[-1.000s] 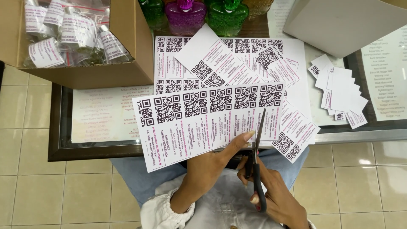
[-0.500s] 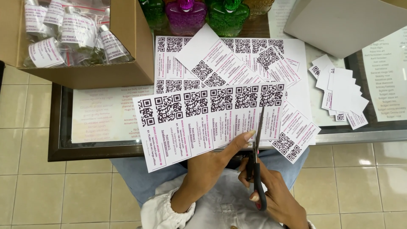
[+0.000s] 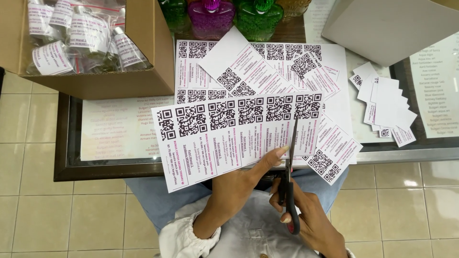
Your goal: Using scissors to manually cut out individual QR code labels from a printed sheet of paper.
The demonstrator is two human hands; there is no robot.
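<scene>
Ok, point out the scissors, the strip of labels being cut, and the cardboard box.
scissors [image 3: 289, 191]: head view, on the pivot.
strip of labels [image 3: 224, 129]: head view, on its printed middle.
cardboard box [image 3: 103, 83]: head view, on its front wall.

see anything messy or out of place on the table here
Mostly the loose cut slips: they lie fanned in an untidy heap at the right. Several printed sheets overlap at skewed angles. Nothing looks spilled or damaged.

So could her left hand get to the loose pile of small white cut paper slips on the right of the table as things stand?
Probably not right away: the left hand holds up the long white printed strip, and the right hand with black scissors sits between it and the pile of cut slips.
</scene>
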